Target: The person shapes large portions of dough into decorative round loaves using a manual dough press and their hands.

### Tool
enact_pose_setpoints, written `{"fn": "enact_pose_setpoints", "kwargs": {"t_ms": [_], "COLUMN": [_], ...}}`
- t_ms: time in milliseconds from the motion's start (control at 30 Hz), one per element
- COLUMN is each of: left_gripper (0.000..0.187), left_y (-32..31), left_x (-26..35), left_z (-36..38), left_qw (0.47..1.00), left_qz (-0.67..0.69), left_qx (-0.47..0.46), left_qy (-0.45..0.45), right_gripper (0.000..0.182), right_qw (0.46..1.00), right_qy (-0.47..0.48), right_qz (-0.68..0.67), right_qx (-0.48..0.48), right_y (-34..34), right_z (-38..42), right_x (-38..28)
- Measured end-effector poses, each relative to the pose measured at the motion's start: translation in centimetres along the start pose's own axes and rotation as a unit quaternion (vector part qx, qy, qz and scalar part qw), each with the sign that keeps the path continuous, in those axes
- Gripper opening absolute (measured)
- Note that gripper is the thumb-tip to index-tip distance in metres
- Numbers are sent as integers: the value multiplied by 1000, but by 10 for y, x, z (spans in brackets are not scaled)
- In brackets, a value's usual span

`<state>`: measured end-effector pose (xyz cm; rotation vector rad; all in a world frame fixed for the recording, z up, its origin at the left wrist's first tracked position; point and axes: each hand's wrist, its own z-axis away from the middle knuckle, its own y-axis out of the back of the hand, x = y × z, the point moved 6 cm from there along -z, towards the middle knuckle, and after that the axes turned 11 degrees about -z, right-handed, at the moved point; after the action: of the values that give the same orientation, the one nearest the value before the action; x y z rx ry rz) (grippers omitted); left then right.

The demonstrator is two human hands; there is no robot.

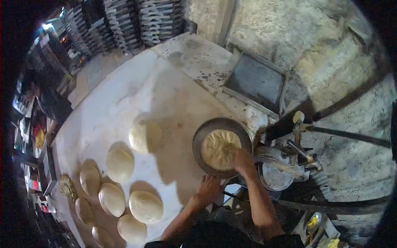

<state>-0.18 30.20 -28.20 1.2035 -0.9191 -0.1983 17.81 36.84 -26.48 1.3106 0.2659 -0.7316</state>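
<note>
A round dark pan (197,137) holds a flattened piece of dough (213,145) with finger dents across its top. My right hand (243,162) reaches over the pan's right side, its fingers stretched onto the dough and pressing it, with nothing gripped. At the near rim is my left hand (209,188), its fingers closed on the pan's edge and partly hidden by it. On the table left of my hands lie several round dough balls, among them a large one (144,136) closest to the pan and another (145,206) nearer my left forearm.
A pale work table (124,91) carries the dough. An ornate round object (67,187) lies at its left edge. A framed dark tray (257,81) sits by the rough wall. Metal machinery (304,155) and a bucket (276,177) stand right of the pan. Woven racks (161,20) rise behind.
</note>
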Motion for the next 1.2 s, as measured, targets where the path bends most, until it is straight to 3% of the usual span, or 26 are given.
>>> {"fn": "enact_pose_setpoints", "kwargs": {"t_ms": [33,133,167,267,333,367,433,467,533,567,667,700,800,867,933,967,1000,1033,1133,1200], "left_gripper": [58,63,67,69,70,70,68,67,63,62,57,56,57,62,66,68,67,66,69,70], "left_y": [-8,-24,-13,-21,-30,-34,-22,-9,14,25,50,46,33,18,16,13,1,-16,-41,-43], "left_x": [-5,4,6,-8,-19,-23,-21,-24,-33,-42,-59,-57,-52,-40,-20,-8,-1,4,3,6], "left_z": [-4,-4,-8,-21,-25,-28,-7,-7,4,4,-7,-7,-25,-35,-37,-36,-36,-42,-45,-43], "left_qw": [997,992,992,994,993,990,992,992,995,994,1000,998,988,978,970,966,971,977,976,976], "left_qz": [64,-103,-109,-81,-108,-120,-106,-104,-44,-19,-13,-36,-115,-167,-183,-190,-166,-141,-185,-198], "left_qx": [-45,-23,-30,58,-32,-74,-50,-29,-75,-99,-21,-55,-92,-54,-63,-68,-79,-84,-71,-67], "left_qy": [26,-69,-56,-39,-21,-11,-40,-57,-47,-47,-8,-15,-55,-111,-145,-163,-154,-140,-89,-64], "right_gripper": [33,33,33,34,35,35,36,38,41,40,38,39,42,52,32,32,31,29,31,28], "right_qw": [999,999,1000,996,998,996,988,992,995,997,998,999,999,993,987,991,993,992,980,985], "right_qy": [-4,-18,-20,-15,-18,25,93,86,68,28,-27,-7,-23,-27,-114,-72,-29,-95,-19,-12], "right_qz": [-21,-26,12,80,57,72,91,83,60,65,51,22,23,18,26,22,19,82,42,91], "right_qx": [42,39,12,-28,12,40,89,50,-36,-9,32,27,8,111,109,110,112,33,191,143], "right_y": [29,-12,-16,-8,9,-16,-81,-71,-35,-32,-54,-76,-30,13,6,-14,-24,-6,37,-3], "right_z": [12,-23,-29,-33,0,-4,1,-1,6,20,63,64,61,63,52,40,33,25,19,-11], "right_x": [-39,-23,-22,-41,-105,-93,-44,-46,-66,-63,-33,-4,1,-14,12,49,68,62,-2,22]}}
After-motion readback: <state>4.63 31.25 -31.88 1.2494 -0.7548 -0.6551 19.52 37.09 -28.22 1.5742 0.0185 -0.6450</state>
